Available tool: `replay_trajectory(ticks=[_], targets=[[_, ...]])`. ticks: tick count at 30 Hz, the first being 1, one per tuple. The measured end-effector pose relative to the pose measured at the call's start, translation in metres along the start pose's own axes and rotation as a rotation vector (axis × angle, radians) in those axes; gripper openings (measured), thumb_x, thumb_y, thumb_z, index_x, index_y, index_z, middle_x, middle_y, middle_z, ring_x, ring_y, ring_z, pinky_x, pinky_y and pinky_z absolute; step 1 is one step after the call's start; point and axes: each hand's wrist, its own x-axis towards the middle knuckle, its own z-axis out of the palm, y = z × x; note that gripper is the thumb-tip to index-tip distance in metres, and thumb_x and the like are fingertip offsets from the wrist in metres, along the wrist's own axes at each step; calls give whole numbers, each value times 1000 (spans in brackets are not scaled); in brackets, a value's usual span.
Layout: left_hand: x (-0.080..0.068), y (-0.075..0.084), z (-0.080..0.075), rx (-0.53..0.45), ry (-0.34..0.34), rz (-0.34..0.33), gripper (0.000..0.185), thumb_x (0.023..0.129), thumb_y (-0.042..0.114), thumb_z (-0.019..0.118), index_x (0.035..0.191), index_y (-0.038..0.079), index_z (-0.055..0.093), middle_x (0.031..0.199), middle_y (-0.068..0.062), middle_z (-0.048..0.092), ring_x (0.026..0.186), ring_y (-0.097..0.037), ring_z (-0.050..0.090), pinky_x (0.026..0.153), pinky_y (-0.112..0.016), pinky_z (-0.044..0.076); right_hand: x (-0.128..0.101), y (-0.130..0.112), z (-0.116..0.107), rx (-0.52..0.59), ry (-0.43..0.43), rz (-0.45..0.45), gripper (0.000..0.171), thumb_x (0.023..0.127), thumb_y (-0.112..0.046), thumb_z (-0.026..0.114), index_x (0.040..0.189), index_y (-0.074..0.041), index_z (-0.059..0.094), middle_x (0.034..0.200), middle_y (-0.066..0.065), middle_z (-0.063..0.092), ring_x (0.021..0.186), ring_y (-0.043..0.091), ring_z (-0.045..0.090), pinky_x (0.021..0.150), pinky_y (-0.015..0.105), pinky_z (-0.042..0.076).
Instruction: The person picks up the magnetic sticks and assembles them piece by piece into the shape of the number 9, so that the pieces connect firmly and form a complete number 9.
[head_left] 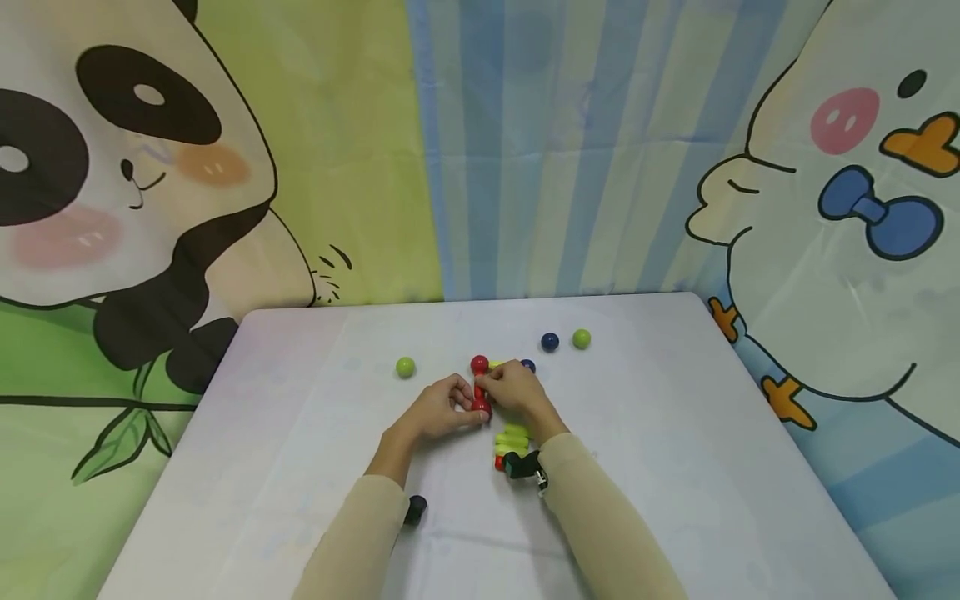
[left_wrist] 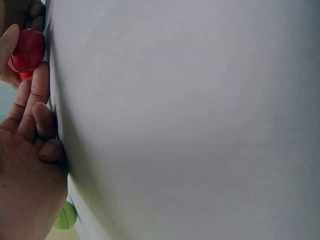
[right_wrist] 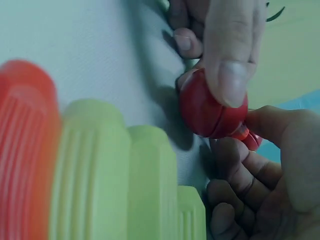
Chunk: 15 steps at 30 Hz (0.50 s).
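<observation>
Two red balls joined by a short red rod form a dumbbell shape between the hands. My left hand pinches the nearer red ball, its thumb lying on the ball in the right wrist view. From the other side, my right hand grips the red rod between thumb and finger close to that ball. The farther red ball sticks out beyond both hands. Behind the right hand, a yellow rod and a blue ball are partly hidden.
Several yellow-green rods and a red rod lie side by side near the right wrist. A green ball sits left of the hands. Farther back on the white table are a dark blue ball and another green ball.
</observation>
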Motion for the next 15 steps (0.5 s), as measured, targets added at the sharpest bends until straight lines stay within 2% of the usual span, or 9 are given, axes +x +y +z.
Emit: replay_trajectory(ticks=[3, 7, 11, 15], targets=[[2, 0, 2, 1, -16, -10, 47, 83, 43, 86, 108, 15, 58, 92, 2, 64, 82, -16, 54, 75, -32, 45, -2, 1, -2, 55, 3, 26, 32, 97, -39, 66, 79, -13, 72, 76, 0, 63, 75, 17, 53, 66, 30, 40], [4, 0, 2, -2, -22, -29, 51, 84, 47, 84, 117, 17, 57, 93, 3, 66, 86, -18, 55, 78, -34, 45, -5, 2, -5, 70, -3, 21, 31, 98, -38, 65, 87, -11, 74, 84, 3, 67, 80, 19, 55, 68, 30, 41], [3, 0, 1, -9, -16, -41, 55, 84, 48, 83, 124, 19, 58, 92, 3, 67, 86, -19, 56, 79, -36, 45, -8, 6, -10, 92, -34, -21, 30, 100, -39, 63, 94, -11, 72, 86, 2, 66, 79, 18, 56, 67, 28, 42], [1, -3, 3, -31, -22, -46, 56, 84, 47, 84, 124, 17, 59, 90, 3, 66, 84, -18, 55, 76, -36, 45, -14, 18, -16, 172, -58, -89, 28, 101, -35, 63, 95, -8, 66, 81, 4, 65, 71, 17, 52, 63, 27, 40]])
